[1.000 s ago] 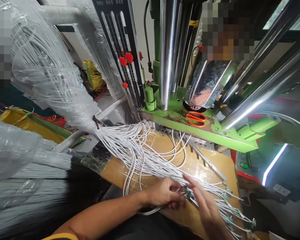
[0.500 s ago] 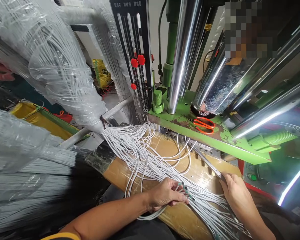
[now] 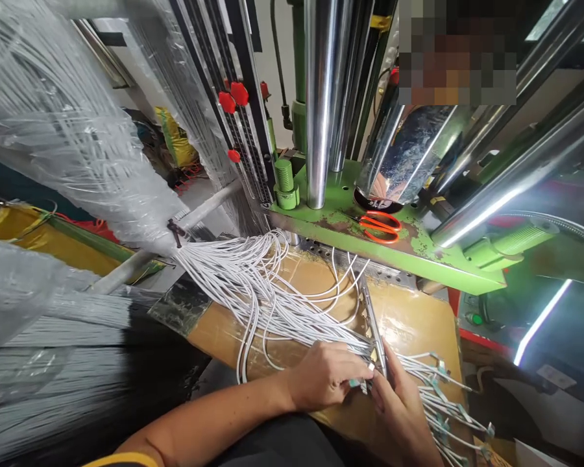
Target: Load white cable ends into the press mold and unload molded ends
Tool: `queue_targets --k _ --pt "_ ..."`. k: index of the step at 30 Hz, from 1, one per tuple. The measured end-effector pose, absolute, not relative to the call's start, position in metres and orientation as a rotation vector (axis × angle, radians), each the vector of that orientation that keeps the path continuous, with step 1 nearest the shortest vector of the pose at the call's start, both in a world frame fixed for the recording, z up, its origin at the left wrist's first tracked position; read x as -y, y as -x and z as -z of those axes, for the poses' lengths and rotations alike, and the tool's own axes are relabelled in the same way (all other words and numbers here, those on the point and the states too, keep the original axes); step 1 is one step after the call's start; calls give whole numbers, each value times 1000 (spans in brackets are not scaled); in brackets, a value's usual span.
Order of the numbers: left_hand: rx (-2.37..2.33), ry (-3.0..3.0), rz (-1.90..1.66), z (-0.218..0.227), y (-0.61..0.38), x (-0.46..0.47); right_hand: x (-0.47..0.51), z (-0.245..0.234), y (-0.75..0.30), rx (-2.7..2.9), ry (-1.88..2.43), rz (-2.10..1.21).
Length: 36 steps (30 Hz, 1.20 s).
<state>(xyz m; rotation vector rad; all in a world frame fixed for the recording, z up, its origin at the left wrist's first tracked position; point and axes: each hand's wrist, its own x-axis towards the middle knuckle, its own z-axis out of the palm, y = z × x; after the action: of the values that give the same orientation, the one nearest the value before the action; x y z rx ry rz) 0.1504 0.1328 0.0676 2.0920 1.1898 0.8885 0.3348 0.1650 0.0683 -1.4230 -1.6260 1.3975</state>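
Observation:
My left hand (image 3: 324, 376) pinches a few white wires (image 3: 272, 305) near their green-tagged ends, just below the fanned bundle. My right hand (image 3: 401, 412) is close beside it, gripping the lower end of a narrow metal strip (image 3: 374, 324). The strip slants up across the wires towards the machine plate. Both hands rest over a cardboard-covered board (image 3: 413, 337). More wire ends with small green tags (image 3: 440, 392) spread out to the lower right. My fingers hide the exact contact between the strip and the wires.
A green machine plate (image 3: 370, 243) with chrome columns (image 3: 321, 97) stands just beyond the board, and orange-handled scissors (image 3: 380, 227) lie on it. Plastic-wrapped wire coils (image 3: 63, 130) hang at the left. Straight wire hanks (image 3: 53, 363) fill the lower left, and a yellow bin (image 3: 48, 237) sits beyond.
My right hand has moved left from the board's far side to beside my left hand. The metal strip has swung round with it, and its lower end now lies in my right hand.

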Motion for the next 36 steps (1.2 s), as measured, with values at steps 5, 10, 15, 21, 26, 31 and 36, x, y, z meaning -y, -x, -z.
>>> queue_targets --k 5,10,15,21,26,31,36 --pt "-1246 -2350 -831 -60 -151 -131 -166 -53 -338 1671 1452 -1436" --pt "-1285 -2511 -775 -66 -149 -131 -166 -47 -342 1738 1444 -1455" --pt "-1270 -2550 -793 -67 -148 -131 -164 -53 -338 1669 1463 -1383" --pt "-1257 -2574 -820 -64 -148 -133 -161 -56 -332 1585 1475 -1380" --pt "-1256 -2605 -822 -63 -148 -134 -160 -56 -331 1545 1489 -1401" --pt "-1265 -2622 -813 -65 -148 -133 -160 -57 -329 1507 1489 -1395" --pt "-1284 -2619 -809 -67 -149 -133 -160 -54 -331 1508 1486 -1389"
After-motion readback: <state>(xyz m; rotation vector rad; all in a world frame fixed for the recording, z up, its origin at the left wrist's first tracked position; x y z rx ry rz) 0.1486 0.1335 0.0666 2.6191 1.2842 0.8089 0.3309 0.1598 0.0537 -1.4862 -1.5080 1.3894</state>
